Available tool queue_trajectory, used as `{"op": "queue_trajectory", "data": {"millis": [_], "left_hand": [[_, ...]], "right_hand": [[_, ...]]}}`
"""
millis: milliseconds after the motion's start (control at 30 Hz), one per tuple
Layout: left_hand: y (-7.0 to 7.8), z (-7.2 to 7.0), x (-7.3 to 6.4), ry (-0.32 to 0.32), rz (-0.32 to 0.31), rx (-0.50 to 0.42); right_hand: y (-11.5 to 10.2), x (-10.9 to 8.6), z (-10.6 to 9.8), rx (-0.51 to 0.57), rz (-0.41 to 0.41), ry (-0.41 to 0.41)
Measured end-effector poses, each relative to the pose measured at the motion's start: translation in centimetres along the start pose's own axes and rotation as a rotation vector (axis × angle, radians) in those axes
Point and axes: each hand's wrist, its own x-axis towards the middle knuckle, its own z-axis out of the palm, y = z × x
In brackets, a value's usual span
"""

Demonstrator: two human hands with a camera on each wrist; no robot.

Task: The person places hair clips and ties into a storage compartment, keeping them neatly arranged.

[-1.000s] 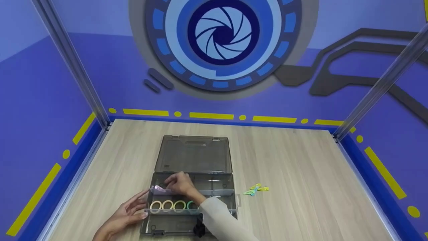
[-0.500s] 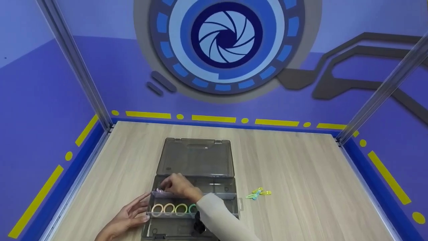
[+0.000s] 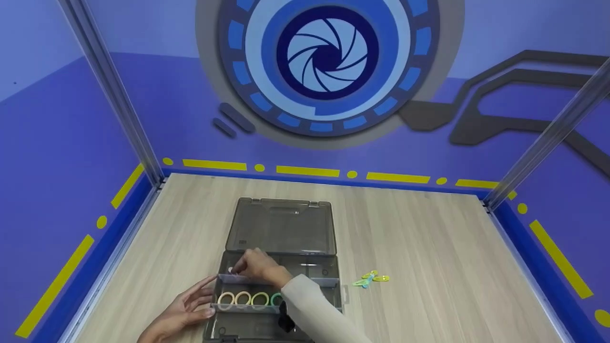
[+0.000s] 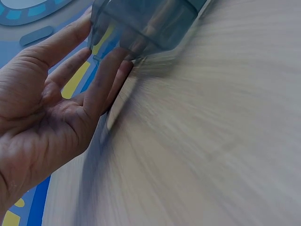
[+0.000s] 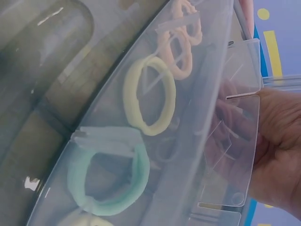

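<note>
Likely placing the lilac clip (image 3: 231, 271) in the box (image 3: 250, 324); the next move calls for a clean release behind the divider (image 3: 259, 280).
Left hand (image 3: 183, 307), at the box's eight o'clock, touches its side, palm turned inward, fingers spread; the lilac clip sits at ten o'clock; right hand (image 3: 256, 265), at eleven, reaches over the rings (image 3: 252, 299), fingers bent down, tips hidden, so I cannot tell whether they pinch; loose clips (image 3: 380, 278) lie at three.

Head view high, forward-down; wrists close; box (image 3: 298, 263) shared.
</note>
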Motion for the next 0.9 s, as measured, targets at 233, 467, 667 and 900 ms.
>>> {"op": "queue_trajectory", "data": {"millis": [233,467,667,900], "left_hand": [[0.2,0.2,0.1,0.036,-0.047,0.003],[0.2,0.3,0.0,0.075,-0.073,0.01],[0.2,0.4,0.0,0.08,-0.068,0.011],[0.3,0.3,0.0,0.086,-0.071,0.017]], "right_hand": [[0.1,-0.5,-0.5,-0.069,0.062,0.032],[0.6,-0.6,-0.5,-0.084,0.095,0.068],[0.8,-1.1,-0.7,-0.055,0.108,0.09],[1.1,-1.6,-1.0,-0.057,0.108,0.095]]}}
